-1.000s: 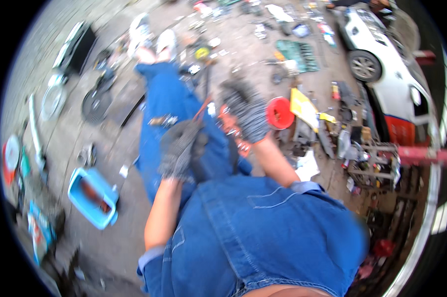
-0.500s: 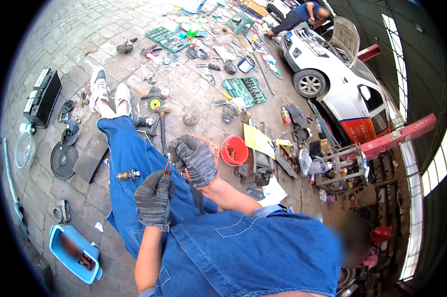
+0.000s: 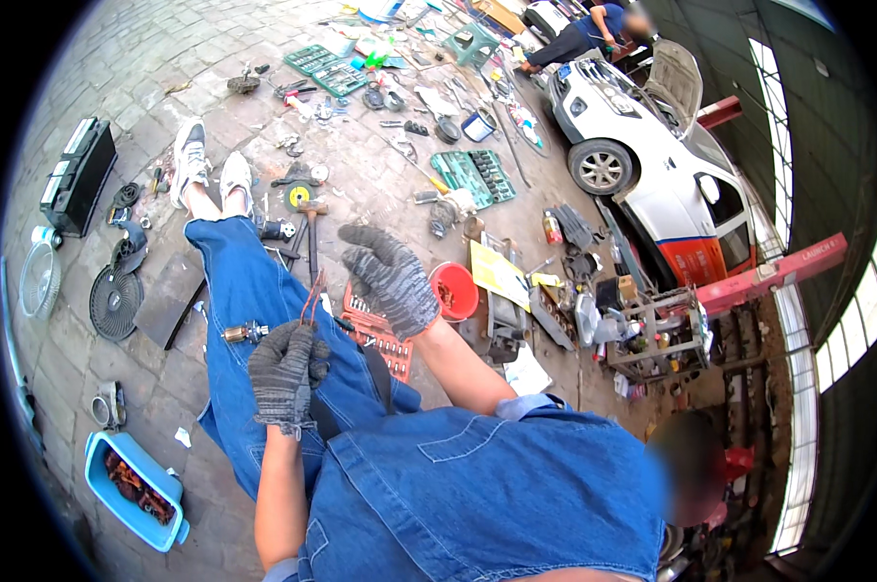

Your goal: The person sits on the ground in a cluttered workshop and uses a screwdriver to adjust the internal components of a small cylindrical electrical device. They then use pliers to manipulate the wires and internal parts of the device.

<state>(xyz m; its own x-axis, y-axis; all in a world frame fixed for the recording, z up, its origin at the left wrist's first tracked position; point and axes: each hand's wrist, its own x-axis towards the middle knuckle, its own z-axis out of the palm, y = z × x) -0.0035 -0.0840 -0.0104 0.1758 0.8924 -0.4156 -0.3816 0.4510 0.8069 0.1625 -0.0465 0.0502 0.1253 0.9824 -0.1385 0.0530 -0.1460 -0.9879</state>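
My left hand (image 3: 285, 373), in a grey knit glove, is pinched around a bent piece of copper wire (image 3: 312, 297). The wire's thin reddish ends stick up above the fingertips. My right hand (image 3: 392, 279), gloved alike, is apart from the wire, its fingers stretched out and nothing seen in them. On my denim-covered leg, beside the left hand, lies a small motor armature (image 3: 245, 333) with a copper-coloured end. Below the right hand, a red socket set case (image 3: 392, 351) lies open, partly hidden by that hand and arm.
A red bucket (image 3: 454, 290) stands right of my right hand, a hammer (image 3: 312, 223) lies ahead. A blue tub (image 3: 133, 524) of copper-brown scraps and a black battery (image 3: 80, 177) are at left. Green tool cases (image 3: 472, 178) and a white car (image 3: 642, 160) lie beyond; another person (image 3: 594, 34) leans over it.
My right hand has come off the wire and opened, moving slightly up and right. My left hand has moved down and left with the wire. The red case shows more.
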